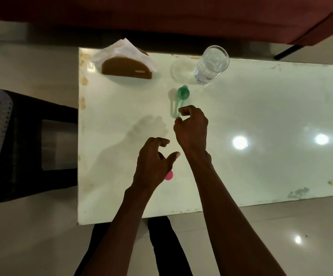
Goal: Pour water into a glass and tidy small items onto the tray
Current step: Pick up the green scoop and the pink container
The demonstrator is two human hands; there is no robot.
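Observation:
A green plastic spoon [182, 96] lies on the white table [261, 108], bowl end toward the far side. My right hand [191, 126] is at the near end of its handle, with forefinger and thumb curled and pinching the tip. A clear drinking glass [211, 64] stands upright behind the spoon, near the table's far edge. My left hand [153, 164] hovers closer to me, fingers loosely curled and thumb out, holding nothing. A small pink item [169, 175] peeks out from under it on the tabletop.
A brown napkin holder [125, 69] with white tissues stands at the far left corner. A dark red sofa [161, 14] runs behind the table. A black stool [32, 144] stands on the floor to the left. Ceiling lights glare on the table's right half.

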